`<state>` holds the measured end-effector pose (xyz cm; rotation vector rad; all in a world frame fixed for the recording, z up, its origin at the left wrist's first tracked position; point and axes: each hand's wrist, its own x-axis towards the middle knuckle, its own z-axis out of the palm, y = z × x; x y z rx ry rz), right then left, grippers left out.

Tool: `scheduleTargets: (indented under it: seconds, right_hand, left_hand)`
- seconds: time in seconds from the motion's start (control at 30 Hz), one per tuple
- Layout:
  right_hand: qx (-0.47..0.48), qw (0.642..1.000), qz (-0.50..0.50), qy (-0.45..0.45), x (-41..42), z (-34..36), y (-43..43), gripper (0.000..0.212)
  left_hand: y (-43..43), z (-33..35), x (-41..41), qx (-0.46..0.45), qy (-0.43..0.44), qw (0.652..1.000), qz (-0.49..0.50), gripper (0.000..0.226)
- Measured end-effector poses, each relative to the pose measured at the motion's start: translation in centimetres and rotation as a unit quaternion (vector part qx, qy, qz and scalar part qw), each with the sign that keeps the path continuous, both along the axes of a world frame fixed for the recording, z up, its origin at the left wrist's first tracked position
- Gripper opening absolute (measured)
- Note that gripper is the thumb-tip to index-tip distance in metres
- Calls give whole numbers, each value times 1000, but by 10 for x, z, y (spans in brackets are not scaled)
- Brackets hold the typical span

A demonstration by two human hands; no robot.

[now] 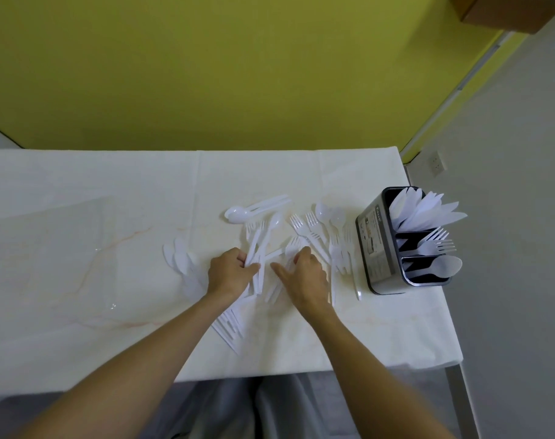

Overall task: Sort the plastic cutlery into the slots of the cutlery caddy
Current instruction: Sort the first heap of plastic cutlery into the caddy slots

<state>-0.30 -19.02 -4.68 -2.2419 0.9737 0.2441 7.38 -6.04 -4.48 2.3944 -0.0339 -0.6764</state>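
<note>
White plastic forks and spoons lie scattered across the middle of the white table. My left hand grips a bundle of fork handles whose tines point away from me. My right hand pinches a fork in the pile, thumb spread toward the left hand. The grey metal caddy stands at the table's right edge, with knives in its far slot, forks in the middle slot and spoons in the near slot.
More white cutlery lies to the left of my left hand, and some handles lie under my left forearm. The table's right edge runs just past the caddy. A yellow-green wall stands behind the table.
</note>
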Motion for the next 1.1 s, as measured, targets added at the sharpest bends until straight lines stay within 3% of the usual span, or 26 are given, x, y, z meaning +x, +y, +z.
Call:
scheduleTargets:
  seconds: [0.17,0.3,0.4,0.53,0.8,0.87,0.97,1.1]
  right_hand:
    - [-13,999,-40,-3,-5,-2,-23,29]
    - [-80,996,-31,-32,-19,5,-40,30]
    - [-107,989,63,-78,-10,12,-29,33]
    - [-89,977,183,-65,11,4,-5,33]
    - [-188,970,123,-93,-3,-6,-18,14]
    - [-154,977,114,-97,4,-2,-10,20]
    - [-28,997,64,-45,26,2,13,33]
    - [57,998,-5,-25,39,-4,20,33]
  left_hand:
    - [1,1,1,-10,27,1000,5,26]
    - [2,-2,0,-46,40,997,49,24]
    - [5,-3,0,-61,50,994,79,21]
    - [10,-3,3,-87,73,989,95,20]
    - [15,0,9,-108,85,984,118,19]
    - [16,2,10,-103,77,983,130,21]
    - [19,5,12,-84,48,987,126,20]
    - [26,7,17,-91,33,986,139,16]
